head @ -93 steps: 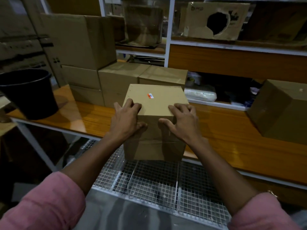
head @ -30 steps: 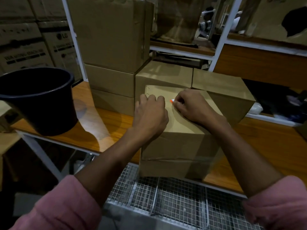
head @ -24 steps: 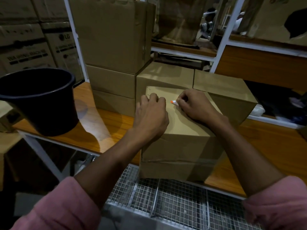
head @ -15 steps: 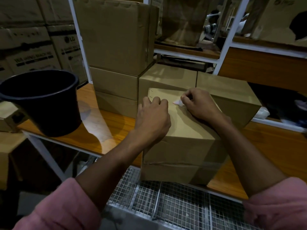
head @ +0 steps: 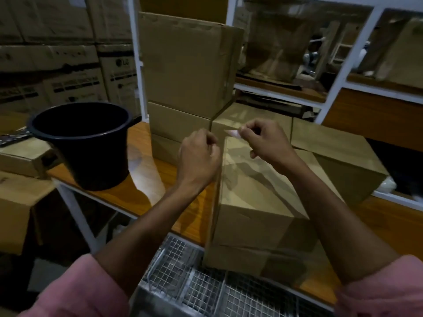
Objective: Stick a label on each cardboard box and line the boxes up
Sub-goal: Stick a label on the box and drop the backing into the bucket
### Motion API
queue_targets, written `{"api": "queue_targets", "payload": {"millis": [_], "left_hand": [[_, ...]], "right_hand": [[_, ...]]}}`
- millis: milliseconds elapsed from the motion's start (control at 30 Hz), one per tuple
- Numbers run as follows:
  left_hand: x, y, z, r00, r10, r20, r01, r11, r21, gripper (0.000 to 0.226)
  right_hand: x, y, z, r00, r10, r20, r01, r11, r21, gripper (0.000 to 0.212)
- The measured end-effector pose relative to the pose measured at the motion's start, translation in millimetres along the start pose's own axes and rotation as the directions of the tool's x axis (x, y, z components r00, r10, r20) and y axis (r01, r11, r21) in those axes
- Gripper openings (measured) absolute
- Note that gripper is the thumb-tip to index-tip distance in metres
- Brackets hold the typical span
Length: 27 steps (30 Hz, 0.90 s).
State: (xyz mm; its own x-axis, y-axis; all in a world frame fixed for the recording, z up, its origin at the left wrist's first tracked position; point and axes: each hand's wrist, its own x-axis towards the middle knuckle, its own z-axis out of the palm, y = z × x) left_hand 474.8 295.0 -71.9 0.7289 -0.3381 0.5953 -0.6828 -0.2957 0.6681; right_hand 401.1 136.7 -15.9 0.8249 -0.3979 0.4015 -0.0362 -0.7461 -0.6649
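A plain cardboard box [head: 256, 202] stands at the front edge of the wooden shelf, overhanging it a little. My right hand [head: 265, 140] hovers above the box's far end and pinches a small pale label [head: 232, 133] between thumb and fingertips. My left hand [head: 199, 156] is raised off the box to its left, fingers curled in, with nothing visible in it. Two more boxes [head: 251, 117] [head: 338, 154] sit side by side behind the front one. No label shows on the front box's top.
A black bucket [head: 84, 143] stands on the shelf at the left. A tall stack of cardboard boxes [head: 187, 65] rises behind the hands. A wire mesh rack [head: 183, 284] lies below the shelf edge. White shelf posts [head: 137, 65] and more cartons fill the background.
Both hands have lifted off the box top. The right hand has peeled the small label up from the box and now holds it in the air.
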Motion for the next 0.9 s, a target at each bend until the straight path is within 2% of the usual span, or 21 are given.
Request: {"api": "queue_targets", "payload": {"millis": [167,367,533,667,800,900], "left_hand": [[30,-52,-58,0.983,-0.079,-0.167,0.113,0.972,0.205,0.020],[62,-129,-136,0.973,-0.057,-0.224,0.148,0.899,0.412,0.019],[84,-193,-181,0.991,-0.083,-0.107,0.132,0.763,0.633,0.022],[96,-230,-202,0.993,-0.118,0.018,0.070,0.691,0.719,0.023],[108,-251,-213,0.988,-0.133,0.079,0.030,0.666,0.746,0.023],[113,-258,-215,0.981,-0.163,0.105,0.040,0.699,0.714,0.024]], "right_hand": [[45,-58,65,0.985,-0.121,0.125,0.122,0.992,-0.005,0.015],[101,-126,171,0.951,-0.242,0.190,0.267,0.957,-0.117,0.019],[140,-163,253,0.915,-0.304,0.265,0.360,0.912,-0.196,0.022],[160,-175,308,0.899,-0.271,0.343,0.370,0.890,-0.266,0.017],[166,-176,346,0.889,-0.229,0.397,0.353,0.894,-0.275,0.012],[167,-172,357,0.901,-0.209,0.380,0.331,0.897,-0.292,0.008]]}}
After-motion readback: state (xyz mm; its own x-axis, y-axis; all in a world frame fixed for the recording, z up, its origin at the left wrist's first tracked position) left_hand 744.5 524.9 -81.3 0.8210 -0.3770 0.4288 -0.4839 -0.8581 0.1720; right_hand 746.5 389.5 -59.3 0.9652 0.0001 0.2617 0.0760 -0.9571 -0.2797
